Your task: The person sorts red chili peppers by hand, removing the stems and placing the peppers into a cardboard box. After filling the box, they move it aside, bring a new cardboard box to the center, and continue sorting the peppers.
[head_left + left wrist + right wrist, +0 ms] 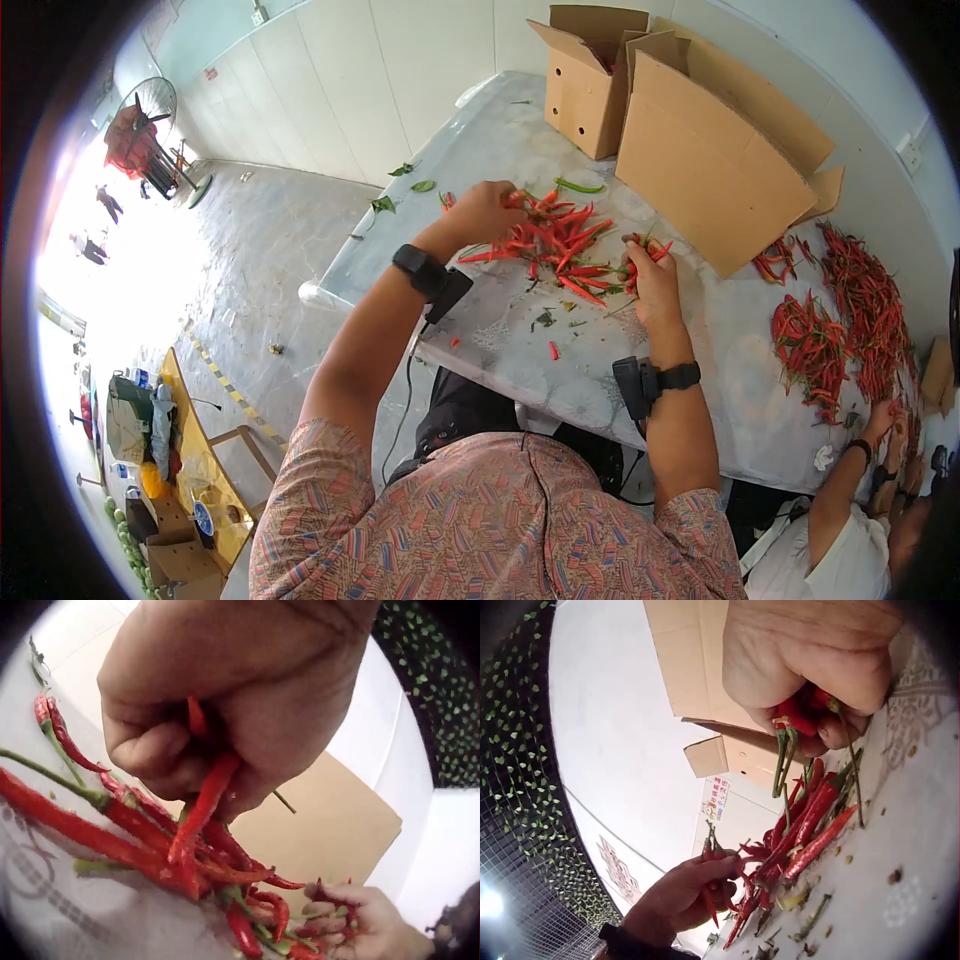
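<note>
Two grips, both full: my left hand (pixel 485 212) was curled round a few chillies (pixel 204 802), my right hand (pixel 652 278) round a small bunch (pixel 799 716). Between them the pile (pixel 555 245) lay on the table (pixel 500 340), its long axis running roughly hand to hand.
</note>
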The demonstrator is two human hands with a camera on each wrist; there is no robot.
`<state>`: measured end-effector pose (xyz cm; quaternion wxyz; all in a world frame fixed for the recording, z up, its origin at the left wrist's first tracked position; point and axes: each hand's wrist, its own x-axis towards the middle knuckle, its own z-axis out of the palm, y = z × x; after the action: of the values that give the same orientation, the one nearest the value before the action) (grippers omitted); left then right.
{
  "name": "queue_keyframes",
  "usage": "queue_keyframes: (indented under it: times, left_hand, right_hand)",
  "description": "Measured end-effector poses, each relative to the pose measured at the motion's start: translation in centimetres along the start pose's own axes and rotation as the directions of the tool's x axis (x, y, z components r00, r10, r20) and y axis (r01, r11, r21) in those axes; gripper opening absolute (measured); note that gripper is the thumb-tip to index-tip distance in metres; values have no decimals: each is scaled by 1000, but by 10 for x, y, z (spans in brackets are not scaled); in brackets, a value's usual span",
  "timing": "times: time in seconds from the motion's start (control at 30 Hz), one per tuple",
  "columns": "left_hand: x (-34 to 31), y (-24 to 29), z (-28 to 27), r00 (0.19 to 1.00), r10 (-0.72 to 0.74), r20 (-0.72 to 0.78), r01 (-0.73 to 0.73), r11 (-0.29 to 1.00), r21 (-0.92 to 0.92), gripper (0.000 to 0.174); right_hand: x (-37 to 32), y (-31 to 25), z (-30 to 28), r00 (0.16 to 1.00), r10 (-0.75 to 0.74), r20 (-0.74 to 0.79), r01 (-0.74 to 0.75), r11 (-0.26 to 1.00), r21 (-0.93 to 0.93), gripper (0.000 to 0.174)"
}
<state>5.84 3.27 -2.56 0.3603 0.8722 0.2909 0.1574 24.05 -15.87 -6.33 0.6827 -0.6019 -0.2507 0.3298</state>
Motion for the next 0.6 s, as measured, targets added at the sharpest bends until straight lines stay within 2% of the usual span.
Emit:
queue_keyframes:
  times: [0.03,0.07,0.13,0.27,0.33,0.37,0.4,0.43,0.5,0.6]
  left_hand:
    - [-3,1,-7,998,-57,35,64,967,-248,18]
    - [-5,1,-15,998,-55,37,62,967,-245,18]
    - [-9,-3,-34,993,-90,-82,39,874,-485,11]
    - [-19,-17,-68,972,-183,-144,78,840,-537,7]
    - [-19,-31,-74,963,-228,-142,155,903,-402,10]
    - [-18,-38,-73,968,-201,-148,154,947,-281,14]
    - [-17,-45,-70,968,-201,-149,153,947,-281,14]
    - [-15,-52,-67,981,-142,-129,135,989,-63,16]
    - [-14,-54,-64,996,-81,-35,88,946,313,24]
    - [-15,-46,-58,997,-83,-8,80,927,365,24]
  right_hand:
    - [0,-1,0,1000,2,3,-2,1000,-14,12]
    - [1,1,-1,1000,1,-1,-1,1000,-10,12]
    - [3,4,-1,1000,2,-1,-2,1000,-3,13]
    - [0,1,1,1000,15,-4,-15,1000,-1,13]
    - [2,3,1,1000,-13,-3,13,1000,19,13]
    - [2,4,1,1000,-13,-2,13,1000,20,13]
    - [0,2,2,1000,-3,-5,3,1000,13,13]
    - [0,1,2,1000,7,-8,-7,1000,5,13]
    - [0,1,2,1000,6,-8,-6,1000,4,13]
    - [-1,0,3,1000,2,-10,-2,1000,-2,13]
